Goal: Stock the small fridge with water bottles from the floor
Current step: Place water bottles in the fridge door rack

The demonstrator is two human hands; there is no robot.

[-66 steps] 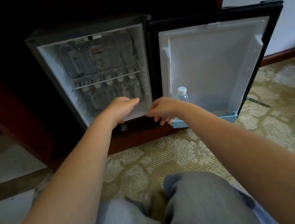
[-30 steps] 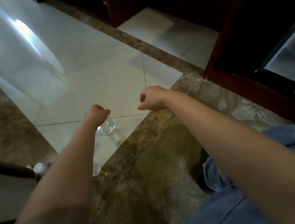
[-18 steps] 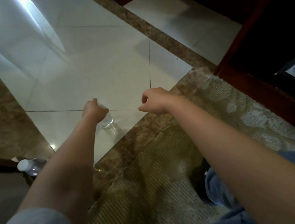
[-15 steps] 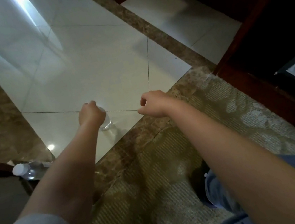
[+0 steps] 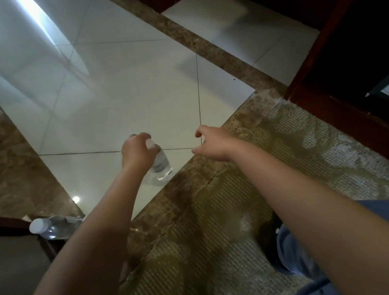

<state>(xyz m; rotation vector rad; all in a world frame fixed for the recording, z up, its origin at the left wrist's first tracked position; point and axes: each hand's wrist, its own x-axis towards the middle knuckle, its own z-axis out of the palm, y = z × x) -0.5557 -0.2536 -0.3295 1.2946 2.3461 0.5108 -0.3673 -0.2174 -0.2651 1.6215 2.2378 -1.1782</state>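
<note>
Left hand (image 5: 136,153) over upright water bottle (image 5: 161,162) on white floor tile (image 5: 108,105), fingers (image 5: 143,136) closed around neck and cap. Right hand (image 5: 214,145) just beside, empty, fingers loosely curled. Second bottle (image 5: 54,226) lying flat, far left, apart.

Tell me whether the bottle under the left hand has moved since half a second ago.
Yes. The bottle, gripped near its cap by the left hand, has come nearer the brown marble strip, leaving the tile seam.
</note>
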